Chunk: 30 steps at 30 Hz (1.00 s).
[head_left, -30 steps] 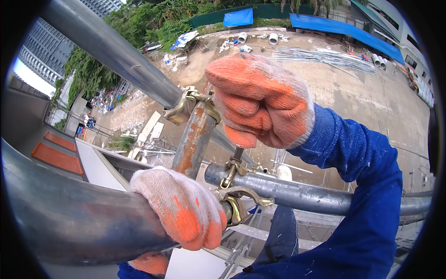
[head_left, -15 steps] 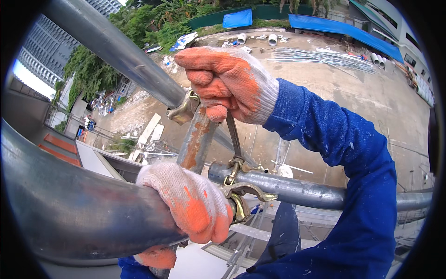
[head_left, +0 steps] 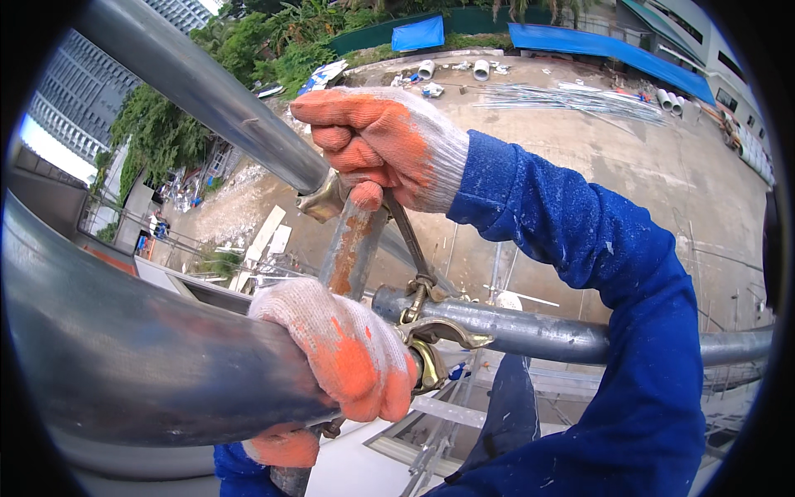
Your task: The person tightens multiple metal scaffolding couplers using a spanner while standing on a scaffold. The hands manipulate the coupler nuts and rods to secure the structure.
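My left hand (head_left: 339,348), in a white knit glove with orange coating, is wrapped around a thick grey scaffold pipe (head_left: 149,356) close to its end. My right hand (head_left: 385,149), gloved alike, is closed on the upper end of a wrench (head_left: 408,236). The wrench slants down to the bolt of a brass-coloured scaffold clamp (head_left: 431,331). Beside that clamp lies the end of a grey cross pipe (head_left: 530,327). A rusty upright pipe (head_left: 352,248) runs between my hands. Its top sits by a second clamp (head_left: 325,199), partly hidden behind my right hand.
Another grey pipe (head_left: 215,91) slopes down from the upper left to the second clamp. Far below lies a concrete yard (head_left: 563,182) with a pile of long metal pipes (head_left: 571,101), concrete rings and blue tarps (head_left: 613,54). My trouser leg (head_left: 505,406) shows above scaffold parts.
My right hand has swung a little to the left, tilting the wrench further that way. My left hand keeps its grip on the thick pipe. The view has shifted slightly.
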Each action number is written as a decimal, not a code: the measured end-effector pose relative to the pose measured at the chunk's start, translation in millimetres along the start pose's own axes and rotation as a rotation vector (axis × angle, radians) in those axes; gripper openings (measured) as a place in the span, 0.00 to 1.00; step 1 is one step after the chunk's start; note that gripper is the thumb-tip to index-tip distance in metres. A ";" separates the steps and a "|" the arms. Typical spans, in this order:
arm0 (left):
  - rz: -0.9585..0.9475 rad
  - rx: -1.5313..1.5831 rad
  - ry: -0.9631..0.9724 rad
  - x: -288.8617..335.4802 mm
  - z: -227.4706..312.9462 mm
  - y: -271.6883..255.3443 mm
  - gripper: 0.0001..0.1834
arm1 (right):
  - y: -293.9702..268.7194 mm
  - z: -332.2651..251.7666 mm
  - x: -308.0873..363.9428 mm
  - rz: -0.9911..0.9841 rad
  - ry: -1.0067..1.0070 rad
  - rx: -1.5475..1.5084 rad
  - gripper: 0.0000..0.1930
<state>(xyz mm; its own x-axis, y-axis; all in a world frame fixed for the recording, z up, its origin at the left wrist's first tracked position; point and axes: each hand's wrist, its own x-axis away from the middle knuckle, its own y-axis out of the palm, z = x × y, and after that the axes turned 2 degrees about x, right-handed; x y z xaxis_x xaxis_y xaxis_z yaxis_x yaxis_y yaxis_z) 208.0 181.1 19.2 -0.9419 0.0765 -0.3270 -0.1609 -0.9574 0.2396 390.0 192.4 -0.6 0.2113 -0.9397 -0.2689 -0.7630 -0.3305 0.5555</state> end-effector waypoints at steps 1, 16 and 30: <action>-0.025 0.002 -0.006 0.2 0.5 -2.8 0.20 | -2.1 3.4 0.0 -0.050 -0.024 -0.004 0.08; 0.268 0.052 0.104 13.5 -10.3 18.6 0.27 | 5.5 12.9 -7.2 -0.090 0.064 -0.071 0.12; 0.354 -0.068 0.056 13.2 -0.9 30.8 0.17 | 27.0 8.5 3.9 -0.004 -0.091 0.243 0.14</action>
<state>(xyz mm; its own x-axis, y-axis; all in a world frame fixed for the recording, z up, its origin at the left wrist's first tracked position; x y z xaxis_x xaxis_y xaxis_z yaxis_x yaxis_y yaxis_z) 190.8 152.3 21.5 -0.9177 -0.2771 -0.2847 0.1945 -0.9382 0.2861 365.0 180.5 6.7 0.1669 -0.9232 -0.3462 -0.8891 -0.2927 0.3518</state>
